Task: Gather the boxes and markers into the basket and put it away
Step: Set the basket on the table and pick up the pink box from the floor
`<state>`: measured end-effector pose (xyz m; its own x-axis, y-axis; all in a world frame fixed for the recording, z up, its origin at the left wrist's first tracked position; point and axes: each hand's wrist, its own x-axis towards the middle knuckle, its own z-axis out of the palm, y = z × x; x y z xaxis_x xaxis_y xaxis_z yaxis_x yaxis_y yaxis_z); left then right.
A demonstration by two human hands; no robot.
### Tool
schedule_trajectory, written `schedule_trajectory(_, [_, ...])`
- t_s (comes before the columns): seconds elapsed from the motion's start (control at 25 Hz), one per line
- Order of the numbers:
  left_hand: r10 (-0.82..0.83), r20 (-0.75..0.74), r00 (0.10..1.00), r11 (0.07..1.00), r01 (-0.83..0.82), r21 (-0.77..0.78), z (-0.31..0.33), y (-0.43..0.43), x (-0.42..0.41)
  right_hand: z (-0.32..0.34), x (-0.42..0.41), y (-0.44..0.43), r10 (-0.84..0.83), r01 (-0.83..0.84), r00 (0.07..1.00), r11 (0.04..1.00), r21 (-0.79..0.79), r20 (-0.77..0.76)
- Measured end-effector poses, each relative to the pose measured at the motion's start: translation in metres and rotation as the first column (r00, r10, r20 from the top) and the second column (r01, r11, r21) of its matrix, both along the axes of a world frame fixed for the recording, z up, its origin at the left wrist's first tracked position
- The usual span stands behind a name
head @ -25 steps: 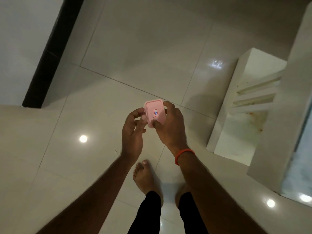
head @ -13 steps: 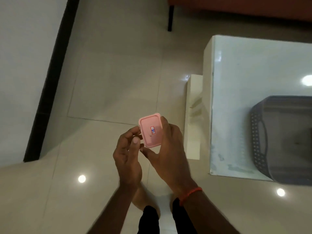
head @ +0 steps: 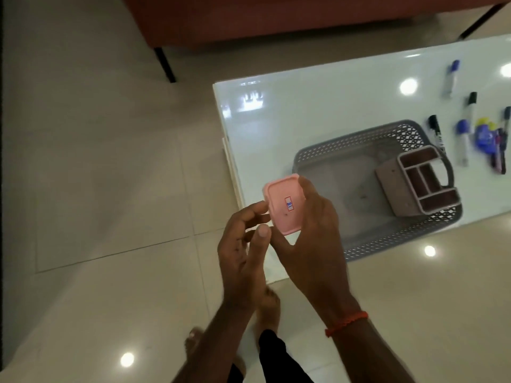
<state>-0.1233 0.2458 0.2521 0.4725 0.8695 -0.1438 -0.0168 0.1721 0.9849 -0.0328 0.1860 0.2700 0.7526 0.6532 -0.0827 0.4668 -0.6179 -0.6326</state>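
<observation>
Two hands raised over the floor (head: 96, 161), near the left end of the basket (head: 326, 154). Pink box (head: 284, 207) gripped in the right hand (head: 312, 239), thumb under the near corner, fingers along the right side, labelled lid facing up. Just beside it the left hand (head: 240, 250), fingers loosely bent, index tip at the box's left edge; touching or gripping, cannot tell. Box held in the air, not in the basket. Grey lattice-walled basket resting at the near edge of a glossy white tabletop (head: 318, 100). Inside, against the basket's right end, a tilted pink organizer (head: 414, 186) with open compartments. Several markers (head: 463, 139) lying on the tabletop just right of the basket, with black and blue caps. Red thread band (head: 345, 323) on the right wrist. Beyond the basket, a reddish sofa (head: 249, 20) on dark legs.
</observation>
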Motion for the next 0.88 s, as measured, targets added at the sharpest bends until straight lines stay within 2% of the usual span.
schedule_trajectory(0.16, [-0.222, -0.063, 0.973, 0.975, 0.221, -0.019, -0.004, -0.020, 0.047, -0.011, 0.046, -0.030, -0.114, 0.113, 0.993, 0.993, -0.028, -0.032])
schedule_trajectory(0.28, [-0.325, -0.160, 0.932, 0.945, 0.327, -0.018, -0.020, -0.032, 0.066, -0.034, 0.073, -0.045, -0.156, 0.149, 0.982, 0.986, -0.072, -0.104])
schedule_trajectory(0.44, [-0.324, -0.277, 0.904, 0.939, 0.342, 0.018, -0.047, -0.040, 0.071, -0.069, 0.091, -0.055, -0.141, 0.100, 0.971, 0.973, -0.207, -0.194])
schedule_trajectory(0.56, [-0.302, -0.278, 0.912, 0.945, 0.325, 0.037, -0.057, -0.042, 0.071, -0.087, 0.092, -0.062, -0.096, 0.022, 0.971, 0.948, -0.317, -0.219])
schedule_trajectory(0.76, [-0.323, -0.289, 0.901, 0.933, 0.355, 0.064, -0.056, -0.042, 0.067, -0.080, 0.090, -0.067, -0.079, 0.005, 0.978, 0.936, -0.353, -0.194])
schedule_trajectory(0.88, [-0.324, -0.330, 0.887, 0.921, 0.375, 0.105, -0.050, -0.033, 0.060, -0.061, 0.083, -0.066, -0.014, -0.014, 0.997, 0.923, -0.384, -0.072])
